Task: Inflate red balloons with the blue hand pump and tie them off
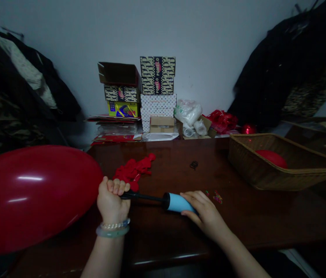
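A large inflated red balloon (38, 197) fills the left side, its neck end at my left hand (113, 199). That hand is closed in a fist around the balloon's neck and the black nozzle end of a hand balloon pump; the grip hides where the two meet. A thin black rod (148, 197) joins that end to the pump's light blue barrel (178, 202). My right hand (205, 212) is wrapped over the barrel's right end. Behind my left hand lies a heap of uninflated red balloons (132, 170) on the dark brown table (163, 239).
A wicker basket (255, 175) with a red balloon (272, 158) in it stands at right. Small coloured bands (217, 197) and a dark coiled item (193, 165) lie on the table. Stacked boxes (158, 75) and plastic bags (188, 112) line the wall; coats (255, 61) hang at both sides.
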A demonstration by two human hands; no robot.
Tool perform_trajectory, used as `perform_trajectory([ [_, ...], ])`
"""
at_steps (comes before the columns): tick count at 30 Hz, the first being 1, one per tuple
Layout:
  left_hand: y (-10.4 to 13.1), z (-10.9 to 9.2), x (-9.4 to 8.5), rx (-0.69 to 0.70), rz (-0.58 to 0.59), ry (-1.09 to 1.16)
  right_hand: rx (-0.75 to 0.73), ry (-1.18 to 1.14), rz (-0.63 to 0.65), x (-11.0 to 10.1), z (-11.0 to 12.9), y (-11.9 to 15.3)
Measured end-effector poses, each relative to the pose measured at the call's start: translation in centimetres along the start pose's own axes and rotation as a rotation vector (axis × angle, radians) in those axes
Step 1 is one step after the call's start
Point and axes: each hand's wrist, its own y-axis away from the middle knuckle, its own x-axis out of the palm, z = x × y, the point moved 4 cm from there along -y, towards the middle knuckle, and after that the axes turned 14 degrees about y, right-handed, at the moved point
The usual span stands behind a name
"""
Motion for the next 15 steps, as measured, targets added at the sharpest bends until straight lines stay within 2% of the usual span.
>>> perform_trajectory([
  [6, -0.1, -0.3, -0.1, -0.02, -0.016, 0.002, -0.028, 0.034, -0.079, 0.1, 1.0, 0.4],
  [9, 0.4, 0.5, -0.3, -0.043, -0.01, 0.004, -0.022, 0.051, -0.106, 0.5, 2.1, 0.3],
  [15, 1.3, 2.9, -1.6, -0.131, -0.006, -0.02, -0.009, 0.019, -0.061, 2.0, 4.3, -0.1],
])
